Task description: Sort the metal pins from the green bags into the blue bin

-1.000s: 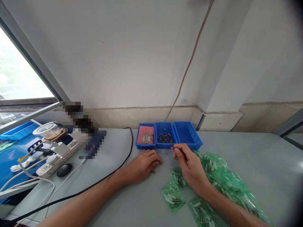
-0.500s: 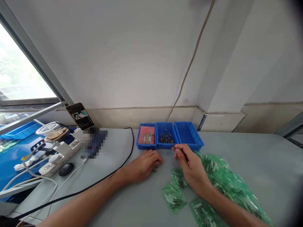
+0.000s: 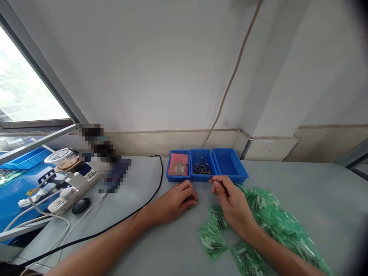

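Observation:
My left hand [image 3: 180, 199] rests on the grey table, its fingers curled down; a bit of a small metal part shows beneath them, mostly hidden. My right hand [image 3: 228, 195] pinches a small metal part [image 3: 211, 178] at the front edge of the middle blue bin [image 3: 204, 178]. That bin holds many loose metal pieces. To its left, a blue bin [image 3: 177, 178] contains a pink packet [image 3: 178, 163]; to its right stands a bare blue bin [image 3: 227, 161]. Small green bags [image 3: 212, 239] of metal and white pieces lie below my right hand.
A large heap of green bags [image 3: 281, 224] spreads at the right. A black cable [image 3: 123, 219] crosses the left side under my left forearm. A power strip [image 3: 71, 191], a black mouse [image 3: 81, 206] and white cables sit at the far left.
The fingers of my left hand have shifted slightly and now cover more of the small metal part on the table. My right hand has barely moved.

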### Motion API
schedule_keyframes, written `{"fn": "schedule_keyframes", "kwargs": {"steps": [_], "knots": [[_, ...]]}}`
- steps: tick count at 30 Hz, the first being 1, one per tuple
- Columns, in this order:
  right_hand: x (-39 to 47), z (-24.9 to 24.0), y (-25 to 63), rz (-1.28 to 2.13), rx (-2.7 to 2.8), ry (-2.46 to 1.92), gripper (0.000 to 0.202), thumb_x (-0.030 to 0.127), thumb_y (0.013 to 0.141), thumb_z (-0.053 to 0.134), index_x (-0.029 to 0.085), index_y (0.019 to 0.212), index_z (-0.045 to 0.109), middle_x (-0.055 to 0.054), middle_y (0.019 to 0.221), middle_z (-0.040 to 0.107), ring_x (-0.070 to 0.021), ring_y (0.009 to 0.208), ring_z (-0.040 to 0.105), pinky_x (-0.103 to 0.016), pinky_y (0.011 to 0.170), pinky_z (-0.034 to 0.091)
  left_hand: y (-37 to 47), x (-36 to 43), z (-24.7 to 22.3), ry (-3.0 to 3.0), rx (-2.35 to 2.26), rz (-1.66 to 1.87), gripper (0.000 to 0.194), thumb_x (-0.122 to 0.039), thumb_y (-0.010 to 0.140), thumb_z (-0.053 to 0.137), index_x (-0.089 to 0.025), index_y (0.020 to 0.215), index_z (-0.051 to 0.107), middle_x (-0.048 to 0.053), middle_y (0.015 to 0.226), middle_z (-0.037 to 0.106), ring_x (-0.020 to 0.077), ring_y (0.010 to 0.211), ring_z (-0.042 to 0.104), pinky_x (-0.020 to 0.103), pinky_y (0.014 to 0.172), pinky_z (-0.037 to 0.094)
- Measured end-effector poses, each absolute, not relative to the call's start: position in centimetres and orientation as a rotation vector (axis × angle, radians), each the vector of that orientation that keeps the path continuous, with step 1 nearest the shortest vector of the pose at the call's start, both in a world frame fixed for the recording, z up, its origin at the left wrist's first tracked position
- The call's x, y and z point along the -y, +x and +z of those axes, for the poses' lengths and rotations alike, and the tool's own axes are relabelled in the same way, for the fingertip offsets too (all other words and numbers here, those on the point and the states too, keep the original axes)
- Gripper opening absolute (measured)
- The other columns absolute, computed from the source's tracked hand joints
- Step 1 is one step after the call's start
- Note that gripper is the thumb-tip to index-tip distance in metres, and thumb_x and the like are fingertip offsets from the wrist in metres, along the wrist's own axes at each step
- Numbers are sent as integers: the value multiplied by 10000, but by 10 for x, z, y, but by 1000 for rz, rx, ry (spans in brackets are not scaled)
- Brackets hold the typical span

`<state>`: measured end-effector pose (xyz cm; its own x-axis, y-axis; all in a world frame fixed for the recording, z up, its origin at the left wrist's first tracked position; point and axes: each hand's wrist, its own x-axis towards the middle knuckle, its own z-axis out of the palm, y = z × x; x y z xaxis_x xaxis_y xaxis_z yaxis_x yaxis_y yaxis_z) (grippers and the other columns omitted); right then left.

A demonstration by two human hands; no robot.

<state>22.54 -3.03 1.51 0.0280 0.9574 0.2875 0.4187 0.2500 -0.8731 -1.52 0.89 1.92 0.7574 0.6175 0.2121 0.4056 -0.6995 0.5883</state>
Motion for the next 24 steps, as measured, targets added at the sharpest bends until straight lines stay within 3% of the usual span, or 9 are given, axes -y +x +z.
{"fn": "schedule_keyframes", "kwargs": {"steps": [10,16,24], "knots": [[30,15,226,676,1563,-1307,301,475,1102,452,253,1015,636,-46,934,705,-238,881,681,-307,696,498,-14,-10,20,2486,-771,487,171,-289,1140,472,-204,1062,598,54,1070,650,195,996,594,324,939,461],[30,14,226,705,1561,-1305,313,493,1104,439,255,1048,635,-46,937,695,-226,807,653,-309,672,494,-15,-10,18,2512,-754,509,224,-316,1148,442,-201,1058,613,58,1034,654,201,985,594,331,933,467],[30,15,225,668,1574,-1317,294,471,1106,437,256,1040,626,-33,908,677,-215,769,628,-320,688,489,-15,-7,23,2540,-748,499,181,-354,1064,601,-197,974,585,50,963,630,209,935,560,330,870,462]]}}
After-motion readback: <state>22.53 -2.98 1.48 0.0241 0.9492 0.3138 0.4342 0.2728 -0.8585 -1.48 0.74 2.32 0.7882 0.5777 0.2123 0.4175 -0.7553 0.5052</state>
